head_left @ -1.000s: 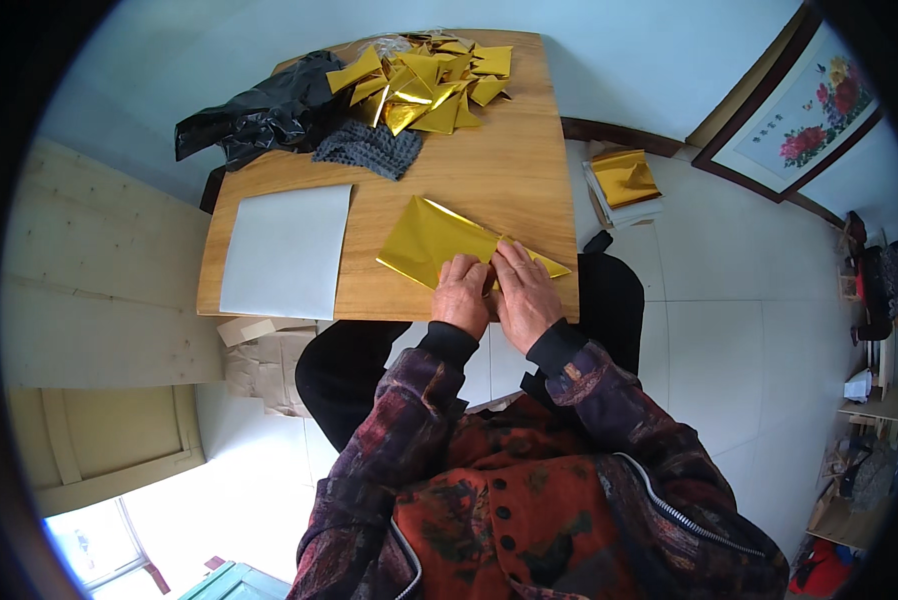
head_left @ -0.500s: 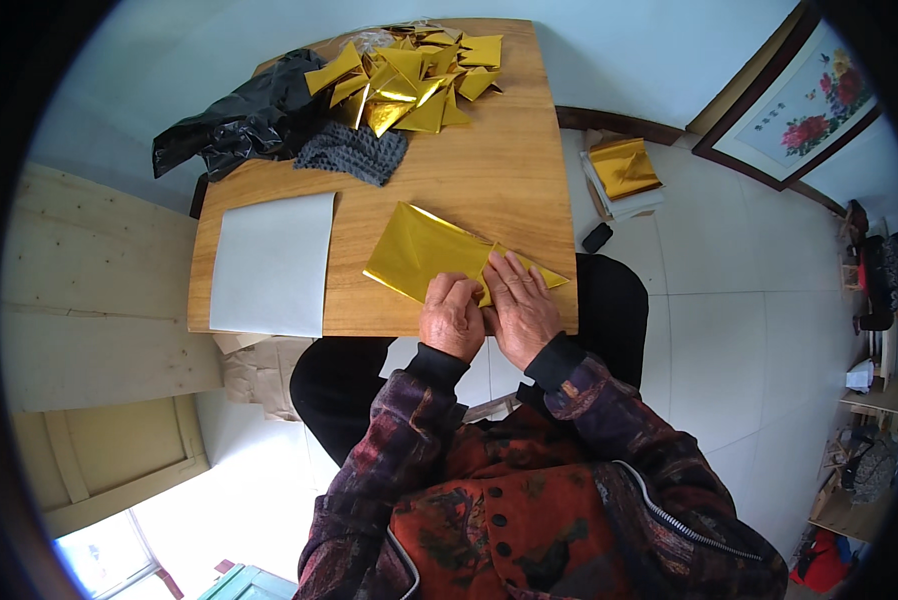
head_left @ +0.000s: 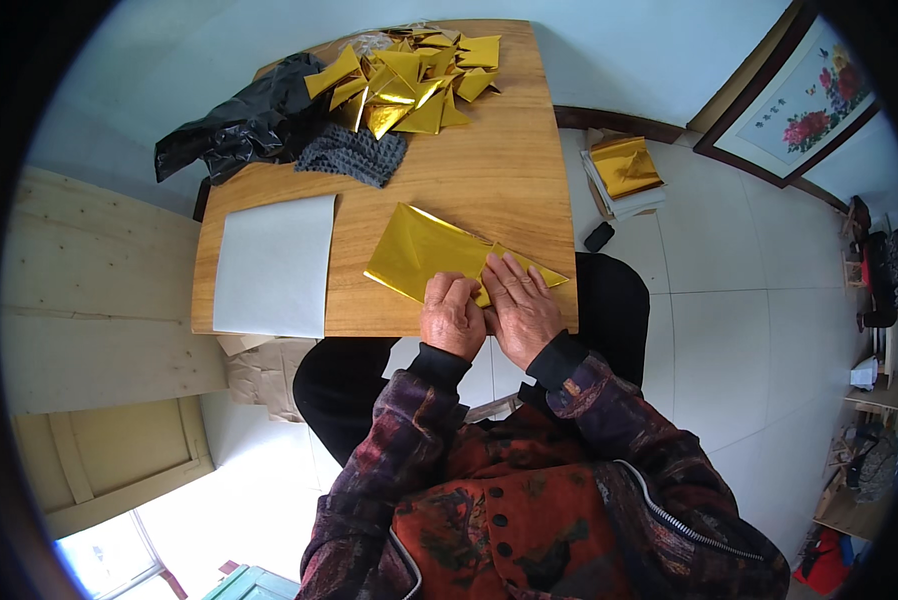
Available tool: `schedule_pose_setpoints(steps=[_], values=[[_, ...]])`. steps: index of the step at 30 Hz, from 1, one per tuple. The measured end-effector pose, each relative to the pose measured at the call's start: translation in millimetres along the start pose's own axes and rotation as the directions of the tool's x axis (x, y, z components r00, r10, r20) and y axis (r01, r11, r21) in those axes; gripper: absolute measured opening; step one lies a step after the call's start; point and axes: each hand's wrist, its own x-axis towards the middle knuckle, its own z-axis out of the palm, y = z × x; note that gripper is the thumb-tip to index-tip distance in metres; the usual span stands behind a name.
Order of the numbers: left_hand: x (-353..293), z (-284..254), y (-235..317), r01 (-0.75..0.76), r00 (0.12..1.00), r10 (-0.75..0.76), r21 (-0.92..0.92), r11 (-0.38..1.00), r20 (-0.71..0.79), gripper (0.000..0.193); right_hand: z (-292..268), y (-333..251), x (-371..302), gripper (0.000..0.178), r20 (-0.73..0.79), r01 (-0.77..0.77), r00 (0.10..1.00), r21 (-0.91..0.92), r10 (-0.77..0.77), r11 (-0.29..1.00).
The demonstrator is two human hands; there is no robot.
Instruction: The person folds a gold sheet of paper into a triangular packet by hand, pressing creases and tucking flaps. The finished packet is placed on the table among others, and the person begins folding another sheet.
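Observation:
A sheet of gold foil paper (head_left: 424, 248), partly folded, lies at the front edge of the wooden table. Its right end is folded over into a point. My left hand (head_left: 452, 318) is closed on the sheet's lower edge, fingers curled. Flat on the folded right part rests my right hand (head_left: 521, 305), its fingers stretched out and lying side by side. The two hands touch or nearly touch at the thumbs. What lies under my palms is hidden.
Folded gold paper pieces (head_left: 409, 80) are heaped at the far side, beside a black plastic bag (head_left: 244, 120) and a grey knitted cloth (head_left: 354, 152). A pale grey sheet (head_left: 274, 265) lies left on the table (head_left: 469, 170). Stacked gold paper (head_left: 625, 168) is on the floor, right.
Both hands stay nearly in place on the gold paper. The whole view has shifted very slightly.

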Motion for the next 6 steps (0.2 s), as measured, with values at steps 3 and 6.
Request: schedule_pose_setpoints(steps=[3, 6], values=[[0.2, 1.5, -0.9, -0.006, 1.000, 0.007, 0.027, 1.000, -0.019, 0.016, -0.4, 0.3, -0.2, 0.051, 0.005, 0.004, 1.000, -0.003, -0.004, 1.000], [0.3, 2.3, -1.3, 0.034, 0.999, -0.034, 0.064, 0.997, -0.003, 0.018, -1.6, -0.3, 0.3, 0.051, 0.012, 0.005, 1.000, 0.020, -0.005, 1.000]])
